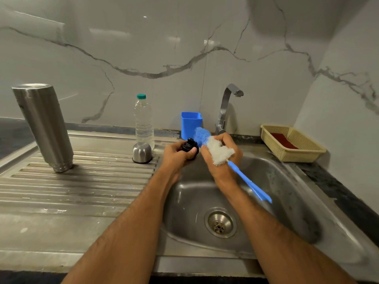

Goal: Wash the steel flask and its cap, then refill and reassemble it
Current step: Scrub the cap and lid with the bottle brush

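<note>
**Over the steel basin: stopper and brush in hand**

Above the sink point(287, 197), a smooth steel bowl with a round ringed drain point(220, 222), two bare forearms reach forward. The left hand point(176, 154) curls its fingers and thumb around the small black stopper point(189, 146), a knobbly round plastic piece. The right hand point(222, 158) grips the bottle brush point(217, 150) by its fluffy head, white fibres bunched in the palm, blue fibres touching the stopper, while the thin blue plastic handle slants down to the right over the basin.

On the ribbed, wet draining board point(82, 181) to the left, the steel cup cap point(142, 152) sits upside down, domed and shiny. Just behind it stands a clear plastic water bottle point(144, 124) with a green top. Further left the brushed steel flask point(44, 126) stands mouth down.

Against the veined marble wall stand a blue square tub point(190, 121), the bent chrome tap point(225, 107) and a cream mesh basket point(295, 148) holding a red pad.
</note>
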